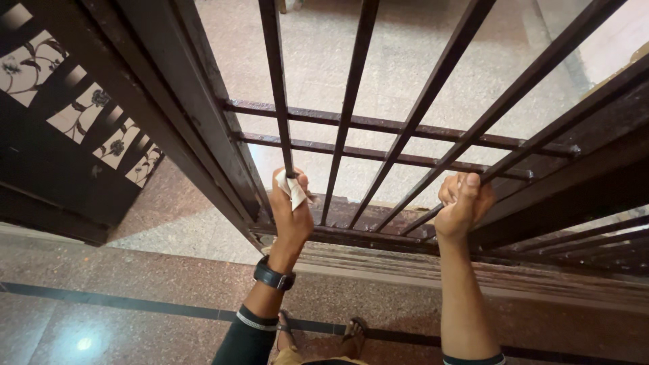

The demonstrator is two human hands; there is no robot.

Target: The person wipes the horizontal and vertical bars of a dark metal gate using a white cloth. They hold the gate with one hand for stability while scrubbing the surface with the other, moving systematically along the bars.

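At six o'clock, nearest, the person's sandalled feet (323, 332) stand on the polished stone floor (101, 318). Just above, the left hand (291, 209), with a black watch (274, 276) on its wrist, is curled shut around a bar (278, 81) of the dark metal gate (405, 128), pinching a scrap of white cloth (289, 190) against the bar, seemingly so the cloth wraps the metal on both sides. At three o'clock from it the right hand (463, 203) is fisted on another bar (534, 145), thumb up, apparently to steady the gate. Both grips sit low, near the bottom rail (358, 236), leaving little room downward but long bare bar above, up to the two cross rails (378, 138). Further, at twelve o'clock, pale tiled ground (399, 61) shows through the bars; at ten o'clock stands a floral panel (81, 115).
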